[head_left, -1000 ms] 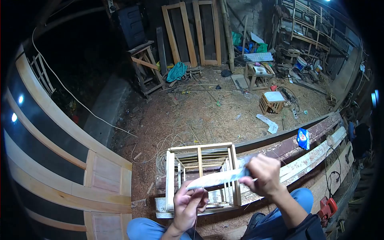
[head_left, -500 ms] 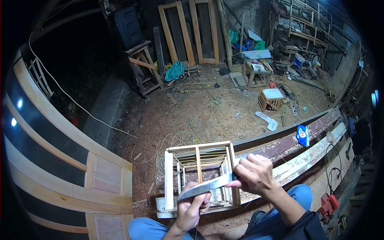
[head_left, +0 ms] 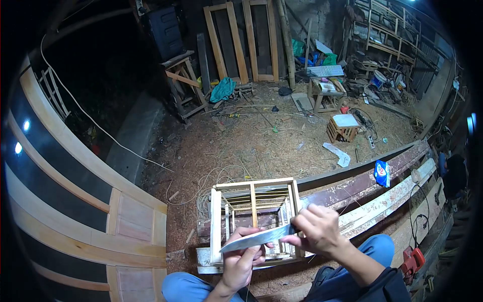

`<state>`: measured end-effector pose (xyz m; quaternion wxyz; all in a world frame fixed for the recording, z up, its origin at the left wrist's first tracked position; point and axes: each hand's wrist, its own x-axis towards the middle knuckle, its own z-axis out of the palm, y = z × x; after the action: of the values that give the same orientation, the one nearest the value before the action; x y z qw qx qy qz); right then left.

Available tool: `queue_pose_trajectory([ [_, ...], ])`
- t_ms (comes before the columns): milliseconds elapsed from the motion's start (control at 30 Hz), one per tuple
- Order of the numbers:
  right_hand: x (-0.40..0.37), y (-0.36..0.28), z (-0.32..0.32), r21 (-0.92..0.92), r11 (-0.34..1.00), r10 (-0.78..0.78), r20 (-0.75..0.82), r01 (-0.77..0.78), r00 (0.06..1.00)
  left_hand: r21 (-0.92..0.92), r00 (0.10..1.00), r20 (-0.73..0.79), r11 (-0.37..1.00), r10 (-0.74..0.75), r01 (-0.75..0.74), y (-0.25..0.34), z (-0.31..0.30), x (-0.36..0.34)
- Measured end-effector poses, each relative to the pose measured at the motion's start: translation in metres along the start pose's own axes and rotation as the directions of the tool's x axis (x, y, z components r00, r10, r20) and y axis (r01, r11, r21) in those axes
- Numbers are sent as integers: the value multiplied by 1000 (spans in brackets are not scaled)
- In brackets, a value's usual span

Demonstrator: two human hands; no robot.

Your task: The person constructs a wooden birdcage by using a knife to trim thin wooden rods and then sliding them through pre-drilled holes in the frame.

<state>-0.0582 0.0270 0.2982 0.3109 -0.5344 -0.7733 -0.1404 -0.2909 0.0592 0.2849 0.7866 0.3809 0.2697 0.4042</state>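
Note:
My right hand (head_left: 317, 229) is closed in a fist around the dark handle of a large knife (head_left: 259, 238). Its broad grey blade points left and lies across my left hand (head_left: 240, 264). The left fingers are curled closed beneath the blade around a thin strip (head_left: 248, 282), whose lower end hangs below the hand; most of it is hidden. Just beyond both hands stands a small pale wooden frame (head_left: 254, 201), box-shaped, with an upright bar in the middle and thin rods across its inside.
The frame stands on a bench of weathered planks (head_left: 377, 204), which carries a blue packet (head_left: 382, 173). A red power tool (head_left: 412, 261) lies at right. Large wooden door panels (head_left: 136, 216) fill the left side. A slatted crate (head_left: 343, 128) and coiled cord (head_left: 204, 194) sit on the shavings-covered ground.
The knife blade has tilted flatter and its handle end has dropped slightly with my right hand. My left hand keeps nearly the same place. The whole view has shifted a little.

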Motion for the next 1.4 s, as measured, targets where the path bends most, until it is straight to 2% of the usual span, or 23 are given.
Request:
queue_pose_trajectory([
  [167, 1, -5, 2, 61, 998, 0, -4, 1, 1000, -82, 997, 70, 997, 19, -13, -5, 2, -4],
  [233, 1, -3, 1, 51, 999, -11, -2, 11, 1000, 0, 997, 63, 999, 40, -41, 0, 6, -4],
  [367, 2, 5, -3, 18, 999, -26, -40, 27, 999, 5, 986, 144, 997, 81, -82, -6, -1, -2],
  [467, 1, 23, -3, 33, 993, 120, -120, -117, 985, 73, 991, 129, 996, 46, -56, -6, 4, -2],
  [533, -2, 29, -9, -4, 995, 103, -116, -104, 988, 5, 994, 106, 1000, -27, 27, -2, 8, -2],
  [633, -1, 15, -10, 62, 998, -14, -79, 19, 997, 6, 999, 43, 1000, 9, -10, -9, 9, -1],
  [667, -1, 5, -12, 23, 999, -30, 4, 30, 1000, 10, 999, 30, 1000, 26, -26, -10, 9, -1],
  [800, -1, 2, -8, 60, 998, -37, 36, 35, 999, -15, 999, 52, 1000, -13, 14, -11, 9, -1],
  [900, 2, 11, -11, -25, 998, -64, 9, 64, 998, 18, 995, 101, 1000, -14, 12, -7, 4, 3],
  [933, 1, 16, -10, -25, 998, -65, 8, 65, 998, -68, 993, 115, 997, -22, 30, -7, 3, 4],
  [967, 0, 22, -9, -38, 999, -16, -20, 15, 1000, -152, 991, 129, 987, -30, 49, -6, 2, 4],
  [1000, 0, 30, -6, -50, 998, 34, -49, -36, 998, -76, 991, 105, 993, -78, 86, 4, 8, 7],
  [1033, 0, 41, -2, 6, 987, 162, -151, -163, 975, -37, 991, 103, 995, -85, 89, 2, 6, 5],
  [1067, 1, 52, -6, -71, 974, 201, -182, -217, 962, 1, 991, 101, 996, -91, 91, 1, 5, 4],
  [1133, -1, 66, -15, -133, 965, 199, -195, -227, 960, -6, 993, 78, 996, -93, 94, 5, 8, 3],
  [1267, -2, 36, -7, 30, 989, 144, -139, -142, 980, -42, 998, 21, 998, -52, 52, 10, -3, 9],
  [1400, 3, 1, -2, 34, 999, -20, 16, 20, 1000, -37, 995, 9, 994, -103, 103, 8, 1, 4],
])
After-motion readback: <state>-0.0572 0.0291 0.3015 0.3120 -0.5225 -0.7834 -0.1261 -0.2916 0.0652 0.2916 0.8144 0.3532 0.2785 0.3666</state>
